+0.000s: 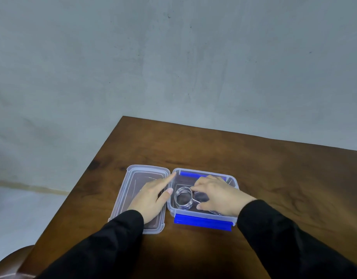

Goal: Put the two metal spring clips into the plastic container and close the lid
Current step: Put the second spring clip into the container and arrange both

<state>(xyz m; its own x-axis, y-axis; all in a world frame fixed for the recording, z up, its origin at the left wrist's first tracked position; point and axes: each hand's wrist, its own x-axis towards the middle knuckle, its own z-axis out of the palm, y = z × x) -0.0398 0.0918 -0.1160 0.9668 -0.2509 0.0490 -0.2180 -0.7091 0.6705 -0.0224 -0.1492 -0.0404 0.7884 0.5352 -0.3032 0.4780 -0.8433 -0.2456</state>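
head view: right hand (217, 193) grip pinches coiled metal spring clip (183, 197) inside clear plastic container (201, 214); left hand (151, 200) grip open, flat on clear lid (133, 178).

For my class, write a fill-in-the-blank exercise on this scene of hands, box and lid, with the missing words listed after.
1. The lid lies on the table to the ___ of the container.
2. The coiled metal spring clip sits ___ the container.
3. The left hand rests on the ___.
4. The container's latches are coloured ___.

Missing words: left; inside; lid; blue
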